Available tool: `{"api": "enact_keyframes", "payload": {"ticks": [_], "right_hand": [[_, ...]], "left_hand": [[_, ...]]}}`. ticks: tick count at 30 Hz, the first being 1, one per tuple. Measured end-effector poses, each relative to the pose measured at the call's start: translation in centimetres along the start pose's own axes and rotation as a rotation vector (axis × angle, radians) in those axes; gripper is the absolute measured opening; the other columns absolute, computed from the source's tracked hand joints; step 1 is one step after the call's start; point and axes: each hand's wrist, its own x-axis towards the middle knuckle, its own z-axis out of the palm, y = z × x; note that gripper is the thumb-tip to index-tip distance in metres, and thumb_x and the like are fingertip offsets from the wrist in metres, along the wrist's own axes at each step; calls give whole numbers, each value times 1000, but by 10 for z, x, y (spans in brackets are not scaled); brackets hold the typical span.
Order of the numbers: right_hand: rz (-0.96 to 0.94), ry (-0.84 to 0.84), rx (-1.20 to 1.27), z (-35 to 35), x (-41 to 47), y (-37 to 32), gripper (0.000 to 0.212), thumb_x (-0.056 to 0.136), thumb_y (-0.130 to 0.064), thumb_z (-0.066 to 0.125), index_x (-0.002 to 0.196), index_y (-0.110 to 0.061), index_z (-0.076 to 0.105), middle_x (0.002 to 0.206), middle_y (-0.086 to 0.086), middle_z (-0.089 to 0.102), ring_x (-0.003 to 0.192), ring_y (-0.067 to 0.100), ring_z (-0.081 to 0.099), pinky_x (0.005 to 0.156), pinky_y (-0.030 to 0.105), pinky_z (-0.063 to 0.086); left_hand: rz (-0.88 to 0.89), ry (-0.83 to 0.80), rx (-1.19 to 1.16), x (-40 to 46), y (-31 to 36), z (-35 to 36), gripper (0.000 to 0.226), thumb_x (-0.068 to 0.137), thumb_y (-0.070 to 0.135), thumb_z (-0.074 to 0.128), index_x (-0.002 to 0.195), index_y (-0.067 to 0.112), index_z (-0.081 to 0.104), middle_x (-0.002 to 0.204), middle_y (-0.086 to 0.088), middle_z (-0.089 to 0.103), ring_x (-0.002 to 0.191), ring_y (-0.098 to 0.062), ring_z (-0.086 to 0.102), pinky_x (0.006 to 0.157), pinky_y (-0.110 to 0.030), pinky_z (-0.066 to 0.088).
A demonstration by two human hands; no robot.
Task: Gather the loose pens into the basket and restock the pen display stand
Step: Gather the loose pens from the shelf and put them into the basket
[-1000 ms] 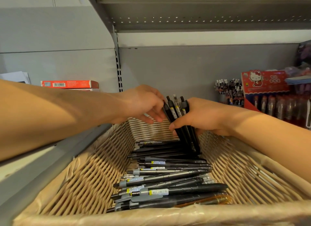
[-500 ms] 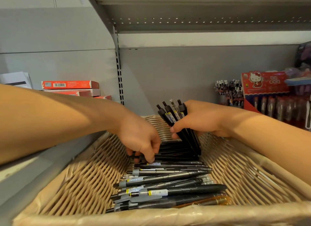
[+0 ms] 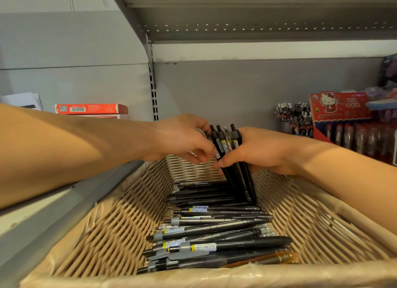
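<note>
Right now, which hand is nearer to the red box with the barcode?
Left. The left hand is just right of the red box; the right hand, gripping the pen bundle, is farther right.

The basket point(image 3: 120, 229) is tan with a woven ribbed pattern. The pens point(image 3: 217, 229) in it are black with grey clips and yellow-edged white labels, one orange pen point(image 3: 277, 258) among them. Right of the right grip point(image 3: 257, 150), a red box point(image 3: 339, 107) bears a white cat figure.

This is a shop, a stationery aisle: grey metal shelving point(image 3: 257, 90) with slotted uprights, barcoded red boxes point(image 3: 91, 109), a cartoon-cat pen display point(image 3: 341, 116), and a wicker basket point(image 3: 111, 234) of barcode-stickered pens point(image 3: 214, 234).
</note>
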Motion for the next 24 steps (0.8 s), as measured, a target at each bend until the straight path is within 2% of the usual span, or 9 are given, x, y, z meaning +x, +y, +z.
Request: {"api": "enact_keyframes", "payload": {"ticks": [4, 5, 6, 8, 10, 13, 16, 20, 24], "right_hand": [[-16, 6, -19, -2, 0, 1, 18, 85, -8, 77, 102, -12, 73, 98, 12, 78, 100, 29, 74, 95, 45, 58], [-18, 3, -33, -2, 1, 1, 16, 85, -9, 77, 100, -10, 73, 97, 11, 78, 99, 29, 74, 94, 44, 58], [-17, 0, -40, -2, 1, 2, 15, 85, -10, 77, 100, -9, 73, 96, 11, 79, 97, 28, 75, 93, 42, 58], [-15, -10, -31, -3, 1, 2, 14, 87, -11, 76, 100, -8, 73, 93, 8, 79, 94, 24, 76, 89, 39, 59], [-22, -19, -6, -4, 1, 3, 13, 90, -13, 75, 102, -8, 71, 90, 6, 80, 90, 20, 77, 86, 36, 59], [-37, -19, -8, -4, 1, 2, 17, 89, -18, 77, 103, -12, 69, 88, 4, 80, 88, 17, 77, 85, 34, 59], [-31, -19, -5, -3, 1, 1, 18, 88, -17, 79, 102, -12, 69, 86, 3, 80, 84, 14, 77, 79, 31, 59], [-16, -22, 21, -3, 1, 0, 16, 88, -12, 77, 102, -10, 69, 86, 4, 79, 82, 14, 77, 75, 30, 59], [-32, 18, -44, -1, 1, -1, 19, 85, -13, 79, 102, -9, 70, 87, 5, 79, 90, 20, 76, 87, 37, 60]], "left_hand": [[-92, -25, -61, 2, -1, -2, 25, 88, 4, 67, 109, 15, 62, 89, -5, 78, 83, -16, 75, 81, -34, 62], [-123, -37, 56, 3, -2, -1, 22, 90, 7, 65, 109, 16, 61, 90, -4, 78, 84, -16, 75, 80, -34, 62], [-134, -78, 279, 3, -4, -2, 20, 91, 11, 65, 109, 17, 61, 90, -1, 76, 85, -14, 74, 78, -32, 61], [-168, -263, 718, 0, -6, 1, 18, 92, 24, 65, 109, 19, 65, 93, 6, 71, 89, -12, 69, 75, -28, 55], [-238, -460, 909, -4, -8, 6, 24, 95, 34, 63, 116, 23, 64, 100, 5, 68, 96, -13, 63, 74, -24, 48], [-273, -553, 969, -8, -7, 9, 39, 97, 35, 61, 133, 21, 57, 105, -1, 70, 93, -12, 59, 69, -18, 43], [-250, -585, 978, -6, -9, 11, 40, 97, 29, 62, 135, 18, 54, 114, -7, 71, 92, -12, 58, 68, -16, 43], [-236, -607, 985, -5, -9, 13, 32, 96, 21, 62, 127, 17, 56, 98, 0, 65, 81, -8, 56, 63, -16, 42], [-200, -487, 977, -3, -8, 10, 21, 95, 21, 60, 115, 24, 56, 83, 14, 58, 71, -1, 52, 52, -11, 39]]}}
